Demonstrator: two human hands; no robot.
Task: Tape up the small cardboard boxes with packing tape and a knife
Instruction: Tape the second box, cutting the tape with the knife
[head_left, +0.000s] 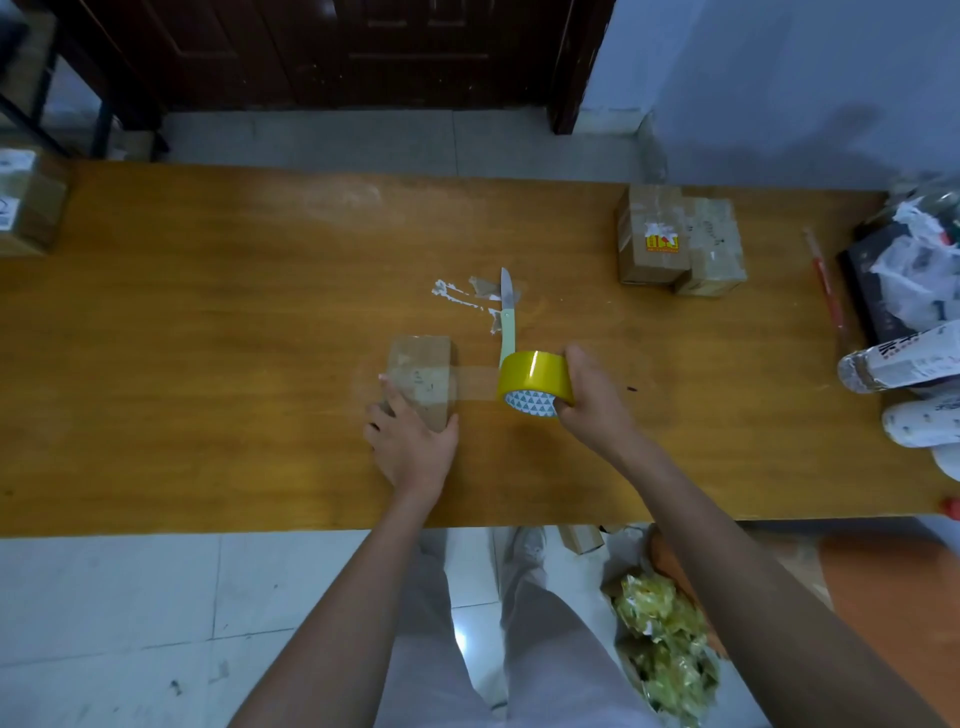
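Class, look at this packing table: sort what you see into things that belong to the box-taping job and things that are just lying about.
Belongs to the job:
- small cardboard box under the left hand
- yellow tape roll gripped by the right hand
- knife
- two taped boxes

Just lying about:
- white bottles
- plastic bags
- red stick
- torn paper scraps

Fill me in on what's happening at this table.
A person is taping up a small cardboard box on the wooden table. The left hand rests on the box, holding it down, while the right hand grips a yellow tape roll pulled out to the right, with a clear strip of tape stretched from the box to the roll. The strip is not yet cut; the knife lies untouched just behind the roll. Two more boxes sit at the far right.
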